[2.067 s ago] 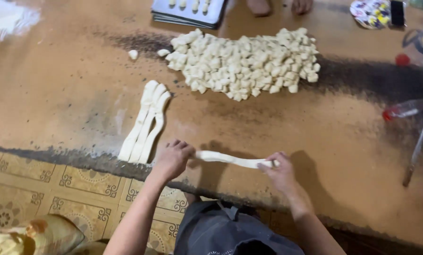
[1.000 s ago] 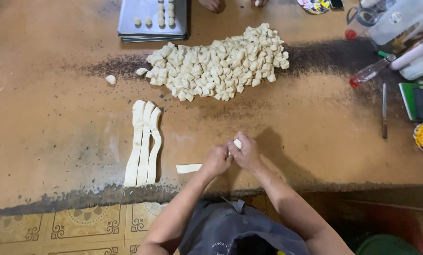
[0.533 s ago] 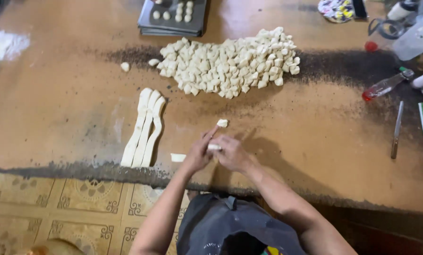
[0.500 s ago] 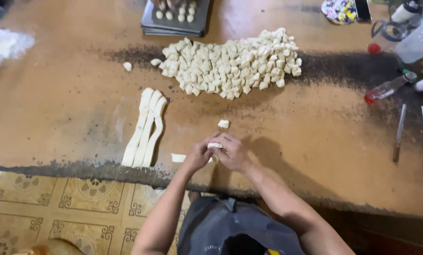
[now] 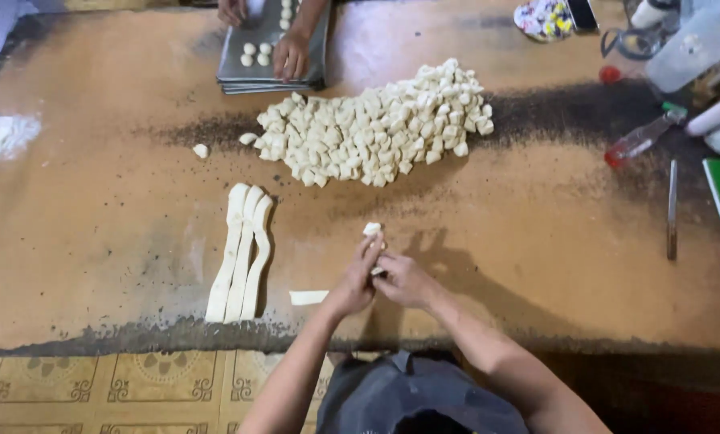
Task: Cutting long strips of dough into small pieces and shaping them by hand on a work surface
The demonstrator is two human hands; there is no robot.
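Head view: a small dough piece [image 5: 372, 230] is pinched by the left hand [image 5: 354, 281] near the table's [image 5: 95, 241] front edge. The right hand [image 5: 400, 281] is pressed against it, fingers curled; dough strips [image 5: 239, 251] lie leftward.

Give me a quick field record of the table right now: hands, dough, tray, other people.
left hand: pinching a small dough piece at its fingertips
right hand: pressed against the left, on the same dough
dough strips: three, side by side, left of the hands
short strip: beside the left wrist
cut pieces pile: far side
tray: another person's hand on it
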